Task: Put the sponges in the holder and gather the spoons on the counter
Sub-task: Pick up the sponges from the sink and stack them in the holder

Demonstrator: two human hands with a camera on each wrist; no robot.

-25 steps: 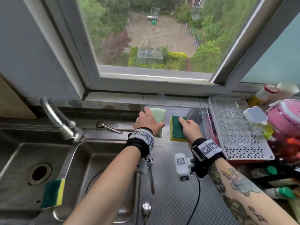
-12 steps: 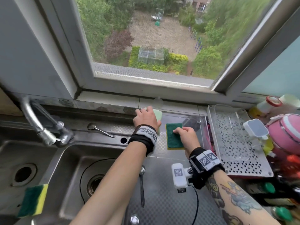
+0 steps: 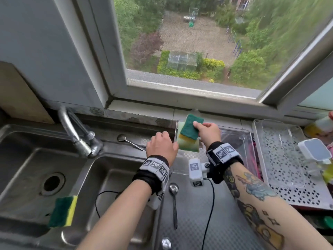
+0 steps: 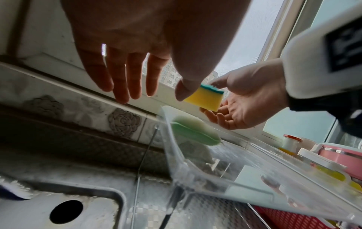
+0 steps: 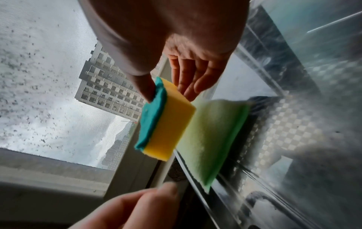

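At the centre of the head view, the right hand point(image 3: 209, 132) pinches the yellow sponge with green scrub side point(image 3: 191, 129): the thumb presses on the green face, and the other fingers point(image 5: 188, 80) lie nearly straight behind the yellow side. This sponge is above the pale green sponge point(image 3: 187, 144), which leans inside the left end of the clear holder point(image 3: 239, 139). The left hand point(image 3: 161, 146), just left of the holder, has its fingers point(image 4: 121, 80) straight, apart and holding nothing. A third sponge point(image 3: 63, 212) sits at the lower left on the sink point(image 3: 23, 141) divider. One spoon point(image 3: 130, 141) lies behind the sink, another spoon point(image 3: 174, 202) on the counter point(image 3: 194, 222).
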